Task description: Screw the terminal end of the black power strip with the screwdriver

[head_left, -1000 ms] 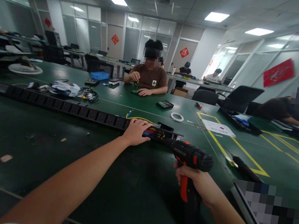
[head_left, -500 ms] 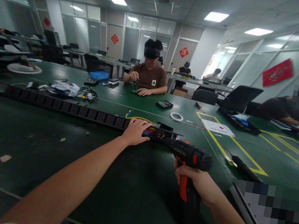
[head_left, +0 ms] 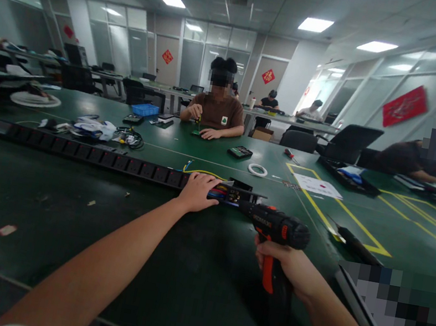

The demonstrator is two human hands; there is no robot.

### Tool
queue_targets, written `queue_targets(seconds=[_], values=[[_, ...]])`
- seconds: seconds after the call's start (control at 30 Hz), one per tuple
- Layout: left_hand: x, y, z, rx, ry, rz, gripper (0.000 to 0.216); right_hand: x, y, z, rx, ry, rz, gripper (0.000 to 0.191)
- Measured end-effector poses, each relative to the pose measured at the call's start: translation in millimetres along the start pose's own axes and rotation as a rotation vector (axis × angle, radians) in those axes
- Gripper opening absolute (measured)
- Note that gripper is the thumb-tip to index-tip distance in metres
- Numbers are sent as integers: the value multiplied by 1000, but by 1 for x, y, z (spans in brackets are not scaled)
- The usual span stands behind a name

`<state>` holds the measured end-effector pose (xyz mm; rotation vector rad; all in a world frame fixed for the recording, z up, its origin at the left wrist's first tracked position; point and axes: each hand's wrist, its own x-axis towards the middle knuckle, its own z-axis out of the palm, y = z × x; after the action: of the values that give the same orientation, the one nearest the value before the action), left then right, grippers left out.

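A long black power strip (head_left: 90,156) with a row of sockets lies across the green table. My left hand (head_left: 197,192) grips it near its right end, fingers over the top and thumb along the near side. Beside that hand the strip is uncovered, showing coloured wires (head_left: 219,190) and a small circuit board (head_left: 234,194). In my right hand (head_left: 282,253) is a black and orange cordless drill (head_left: 280,227), index finger at the trigger. Its nose points left at the strip's open end, close to the board. Whether the bit touches a screw is too small to tell.
Across the table a person (head_left: 216,107) works on a small green board. Behind the strip lie bundled cables (head_left: 95,129), a white tape roll (head_left: 258,169) and a hard drive (head_left: 240,152). To the right are a black pen-like tool (head_left: 355,244) and a paper sheet (head_left: 317,185).
Both hands, the strip and the drill stay almost in place. A pale bluish light now shows on the strip's edge by the drill's nose.
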<state>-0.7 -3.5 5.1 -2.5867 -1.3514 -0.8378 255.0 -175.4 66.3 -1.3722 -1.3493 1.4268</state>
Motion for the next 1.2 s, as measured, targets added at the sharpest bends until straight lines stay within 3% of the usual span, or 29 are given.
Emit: queue_targets(seconds=[1.2], values=[[0,-1,1,10,2,6,65,-2,-2,3,2,5,-1,15]])
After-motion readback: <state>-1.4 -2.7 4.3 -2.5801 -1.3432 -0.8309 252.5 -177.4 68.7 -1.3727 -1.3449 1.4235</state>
